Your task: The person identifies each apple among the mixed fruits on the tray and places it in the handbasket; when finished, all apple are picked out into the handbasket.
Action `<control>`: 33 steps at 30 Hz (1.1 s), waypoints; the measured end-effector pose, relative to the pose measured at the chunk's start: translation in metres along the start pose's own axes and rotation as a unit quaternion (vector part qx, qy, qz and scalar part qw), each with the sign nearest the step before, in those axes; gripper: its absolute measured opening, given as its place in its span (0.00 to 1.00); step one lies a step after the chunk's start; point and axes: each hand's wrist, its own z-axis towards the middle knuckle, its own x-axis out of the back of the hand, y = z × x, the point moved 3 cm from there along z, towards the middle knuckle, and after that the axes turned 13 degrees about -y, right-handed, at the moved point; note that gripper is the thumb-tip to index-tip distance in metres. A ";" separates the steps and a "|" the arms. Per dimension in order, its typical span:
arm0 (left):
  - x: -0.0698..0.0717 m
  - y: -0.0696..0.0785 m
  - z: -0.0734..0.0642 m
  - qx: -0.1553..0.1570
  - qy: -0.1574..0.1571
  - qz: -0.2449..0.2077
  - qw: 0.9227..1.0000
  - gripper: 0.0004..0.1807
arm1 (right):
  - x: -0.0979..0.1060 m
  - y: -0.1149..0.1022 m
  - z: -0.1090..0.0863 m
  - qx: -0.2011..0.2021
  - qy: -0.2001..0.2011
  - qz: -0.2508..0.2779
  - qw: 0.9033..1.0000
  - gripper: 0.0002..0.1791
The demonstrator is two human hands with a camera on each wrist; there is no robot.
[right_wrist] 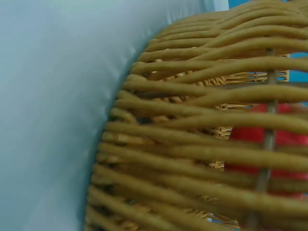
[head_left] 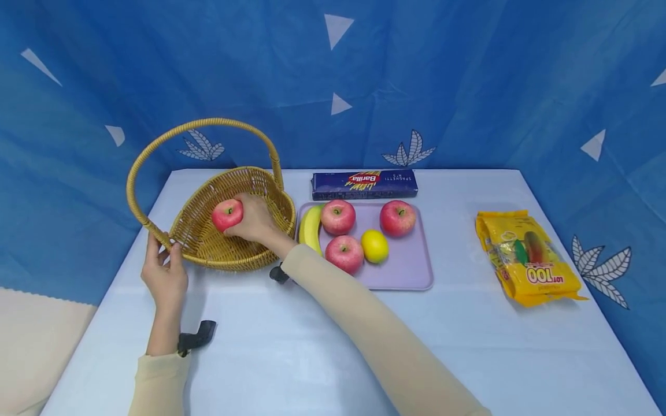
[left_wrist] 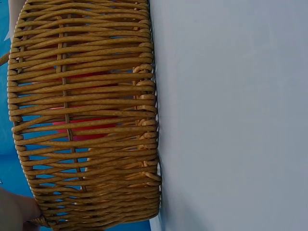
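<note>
A wicker basket (head_left: 244,263) with a tall arched handle (head_left: 200,123) stands at the left of the table. My left hand (head_left: 165,277) grips its rim near the handle's base; part of that hand (left_wrist: 17,211) shows at the lower corner of the left wrist view. Inside the basket's opening, my right hand (head_left: 255,219) holds a red apple (head_left: 227,215), its fingers curled round the fruit's far side. Through the weave, the apple's red skin (right_wrist: 269,144) shows in the right wrist view.
Right of the basket lies a lilac tray (head_left: 400,280) with a banana (head_left: 310,228), several apples (head_left: 397,218) and a lemon (head_left: 374,246). Behind it is a blue spaghetti box (head_left: 364,184). A yellow candy bag (head_left: 531,260) lies at the table's right side.
</note>
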 end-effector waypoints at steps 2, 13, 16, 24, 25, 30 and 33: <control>0.000 -0.001 -0.001 0.002 0.001 0.001 1.000 0.30 | -0.004 0.001 0.003 -0.005 -0.010 -0.006 1.000 0.42; 0.000 -0.003 0.002 -0.007 0.009 -0.008 1.000 0.30 | -0.009 0.002 0.010 -0.014 -0.051 -0.025 0.998 0.44; -0.001 -0.003 0.001 -0.009 0.010 -0.008 1.000 0.30 | -0.010 0.003 0.008 -0.027 -0.057 -0.028 0.998 0.44; -0.002 -0.004 0.000 -0.011 0.009 0.003 1.000 0.30 | -0.012 0.005 0.004 -0.076 -0.059 -0.050 0.994 0.45; -0.002 -0.004 0.000 -0.012 0.009 0.004 1.000 0.30 | -0.013 0.005 0.004 -0.077 -0.059 -0.049 0.994 0.45; -0.002 -0.003 0.001 -0.012 0.008 0.004 1.000 0.30 | -0.014 0.008 0.005 -0.060 -0.066 -0.040 0.995 0.45; -0.003 -0.004 0.000 -0.009 0.010 0.005 1.000 0.31 | -0.015 0.007 0.006 -0.044 -0.076 -0.036 0.995 0.45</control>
